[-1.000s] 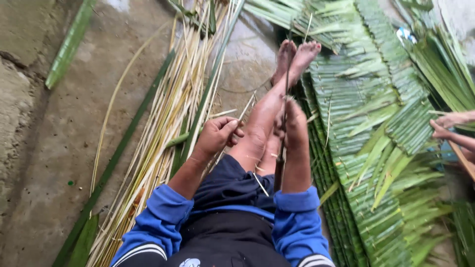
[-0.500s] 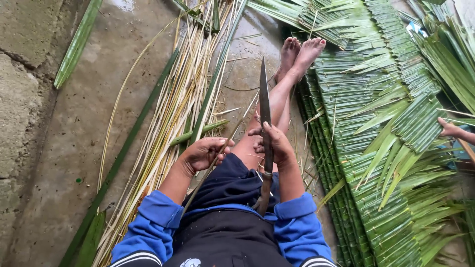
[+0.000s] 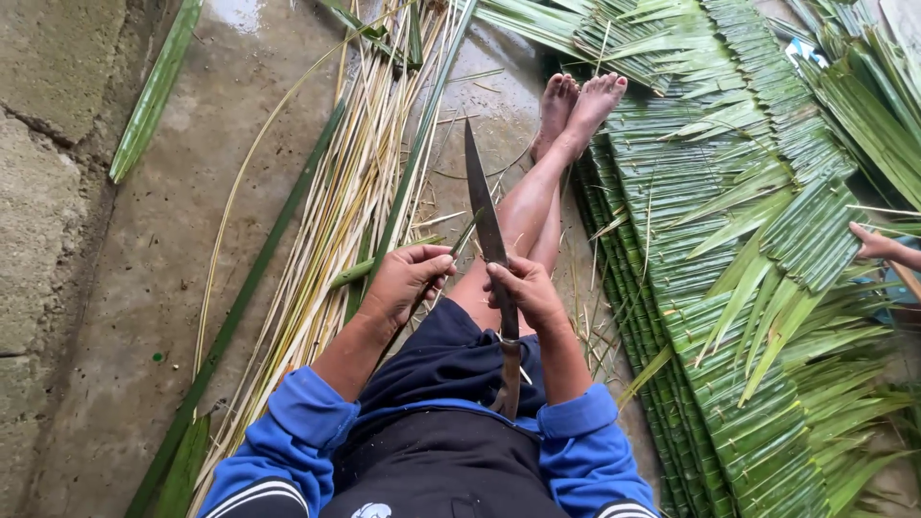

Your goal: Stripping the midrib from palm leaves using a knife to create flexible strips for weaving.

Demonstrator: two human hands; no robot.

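I sit on a concrete floor with my bare legs stretched out. My right hand [image 3: 526, 293] grips a long dark knife [image 3: 484, 216] near where the blade meets the wooden handle, and the blade points away from me over my legs. My left hand [image 3: 408, 278] is closed on a thin green palm-leaf strip [image 3: 459, 242] that runs up toward the blade. Both hands hover above my lap, close together.
A pile of pale stripped leaf ribs and green stalks [image 3: 336, 201] lies along my left. Stacked woven palm-leaf panels [image 3: 729, 240] fill the floor on my right. Another person's hand [image 3: 878, 245] reaches in at the right edge. A rough stone wall [image 3: 48, 192] borders the left.
My right hand lifted the knife from behind my legs into full view, with its blade pointing forward. My left hand drew back toward my lap with the strip.
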